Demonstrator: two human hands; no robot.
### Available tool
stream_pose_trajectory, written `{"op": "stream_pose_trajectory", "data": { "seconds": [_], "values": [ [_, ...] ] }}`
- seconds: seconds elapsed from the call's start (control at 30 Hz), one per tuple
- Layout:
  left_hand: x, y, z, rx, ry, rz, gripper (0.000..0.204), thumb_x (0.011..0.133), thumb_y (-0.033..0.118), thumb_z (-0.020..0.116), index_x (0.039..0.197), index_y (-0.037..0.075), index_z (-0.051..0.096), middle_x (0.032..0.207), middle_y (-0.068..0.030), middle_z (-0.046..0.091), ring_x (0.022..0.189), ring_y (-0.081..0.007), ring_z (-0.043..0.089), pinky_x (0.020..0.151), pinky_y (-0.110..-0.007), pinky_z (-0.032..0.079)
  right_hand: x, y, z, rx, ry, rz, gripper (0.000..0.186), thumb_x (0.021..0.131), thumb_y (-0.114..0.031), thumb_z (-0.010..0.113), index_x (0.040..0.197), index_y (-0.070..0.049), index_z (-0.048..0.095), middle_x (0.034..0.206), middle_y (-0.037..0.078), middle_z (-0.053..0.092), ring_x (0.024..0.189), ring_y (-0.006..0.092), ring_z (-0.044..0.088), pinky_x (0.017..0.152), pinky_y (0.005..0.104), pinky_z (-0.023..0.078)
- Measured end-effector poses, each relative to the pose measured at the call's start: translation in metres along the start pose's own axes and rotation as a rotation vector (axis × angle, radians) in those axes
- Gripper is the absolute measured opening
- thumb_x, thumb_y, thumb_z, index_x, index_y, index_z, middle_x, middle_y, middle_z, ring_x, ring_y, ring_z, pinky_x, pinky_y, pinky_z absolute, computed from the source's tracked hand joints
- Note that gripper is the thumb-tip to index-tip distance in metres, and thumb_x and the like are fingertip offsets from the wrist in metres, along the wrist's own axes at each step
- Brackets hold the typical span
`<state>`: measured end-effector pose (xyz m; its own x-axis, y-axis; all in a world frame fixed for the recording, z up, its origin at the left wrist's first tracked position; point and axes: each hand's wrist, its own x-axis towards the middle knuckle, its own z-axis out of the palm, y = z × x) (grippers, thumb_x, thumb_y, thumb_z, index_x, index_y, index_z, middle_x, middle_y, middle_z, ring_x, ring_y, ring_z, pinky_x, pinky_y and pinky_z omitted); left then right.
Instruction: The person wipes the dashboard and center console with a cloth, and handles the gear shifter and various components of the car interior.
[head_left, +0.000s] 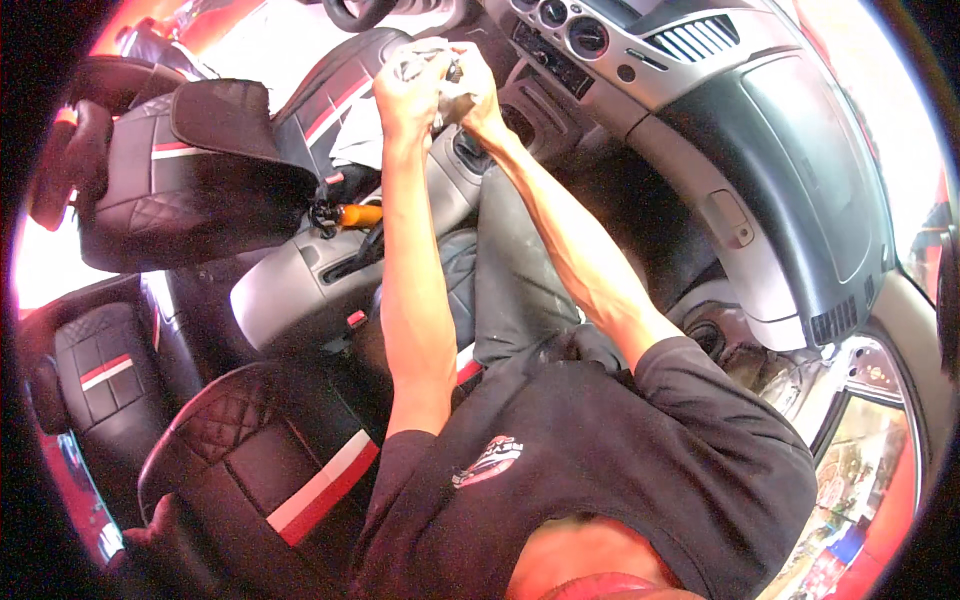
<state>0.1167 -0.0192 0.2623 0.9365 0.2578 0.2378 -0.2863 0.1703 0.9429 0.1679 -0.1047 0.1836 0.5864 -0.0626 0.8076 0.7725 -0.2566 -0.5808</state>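
Note:
Both my arms stretch out over the centre console. My left hand (405, 100) is closed on a crumpled whitish cloth (358, 138), part of which hangs down beside the wrist. Pressed up against it, my right hand (478, 92) has its fingers bent round the same bundle. A small dark ridged piece (455, 73) shows between the two hands; its kind I cannot make out. Just below the hands, the gear lever's dark base (470, 152) rises from the console. An orange bottle with a black top (360, 215) lies by my left forearm.
The grey centre console (270, 290) runs between black seats with red and white stripes, such as the driver's seat (190, 190). The dashboard (790, 150) curves round on the right, above a dark footwell. An open door (860, 450) stands at the lower right.

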Motion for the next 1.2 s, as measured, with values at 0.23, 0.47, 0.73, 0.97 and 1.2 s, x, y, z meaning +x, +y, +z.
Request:
{"op": "stream_pose_trajectory", "data": {
  "seconds": [0.23, 0.47, 0.73, 0.97, 1.2],
  "values": [
    [0.006, -0.015, -0.007, -0.251, 0.041, -0.159, 0.026, 0.08, 0.004, 0.079, 0.104, 0.002, 0.071, 0.095, -0.0059, 0.072, 0.08, -0.0127, 0.068, 0.071, -0.027, 0.054, -0.004, -0.002, -0.001, 0.345, -0.041, 0.315, 0.026, 0.094, -0.018, 0.054, 0.112, 0.001, 0.058, 0.101, 0.015, 0.065, 0.088, 0.0267, 0.065, 0.079, 0.0346, 0.051],
    [-0.021, -0.007, 0.015, 0.358, -0.028, 0.325, 0.028, 0.077, 0.005, 0.078, 0.104, 0.002, 0.07, 0.098, -0.0083, 0.074, 0.089, -0.0144, 0.07, 0.084, -0.03, 0.054, -0.003, 0.015, -0.005, 0.272, -0.02, 0.255, 0.026, 0.095, -0.021, 0.054, 0.109, 0.0, 0.059, 0.097, 0.016, 0.068, 0.085, 0.0234, 0.066, 0.078, 0.0345, 0.053],
    [0.003, -0.01, 0.006, 0.687, 0.035, 0.506, 0.028, 0.076, 0.019, 0.08, 0.093, -0.001, 0.071, 0.083, -0.0166, 0.074, 0.076, -0.0248, 0.074, 0.073, -0.034, 0.058, -0.008, -0.008, 0.005, 0.333, 0.019, 0.268, 0.023, 0.097, -0.023, 0.054, 0.102, -0.001, 0.054, 0.091, 0.011, 0.065, 0.082, 0.0172, 0.06, 0.075, 0.0337, 0.05],
    [0.036, -0.017, -0.007, 0.376, -0.026, 0.142, 0.023, 0.081, 0.012, 0.077, 0.099, -0.002, 0.073, 0.088, -0.0103, 0.075, 0.076, -0.0141, 0.068, 0.072, -0.03, 0.053, -0.012, -0.014, 0.003, 0.548, -0.014, 0.373, 0.025, 0.097, -0.018, 0.052, 0.115, -0.001, 0.055, 0.096, 0.012, 0.065, 0.087, 0.0179, 0.063, 0.08, 0.0331, 0.051],
    [0.042, -0.031, -0.078, 0.396, 0.088, 0.179, 0.022, 0.081, 0.005, 0.076, 0.1, -0.004, 0.071, 0.093, -0.0135, 0.074, 0.082, -0.0178, 0.07, 0.076, -0.03, 0.055, 0.01, -0.027, -0.001, 0.089, 0.01, 0.098, 0.036, 0.106, -0.029, 0.034, 0.114, -0.003, 0.058, 0.087, 0.01, 0.067, 0.082, 0.0212, 0.066, 0.077, 0.0352, 0.052]
  ]
}}
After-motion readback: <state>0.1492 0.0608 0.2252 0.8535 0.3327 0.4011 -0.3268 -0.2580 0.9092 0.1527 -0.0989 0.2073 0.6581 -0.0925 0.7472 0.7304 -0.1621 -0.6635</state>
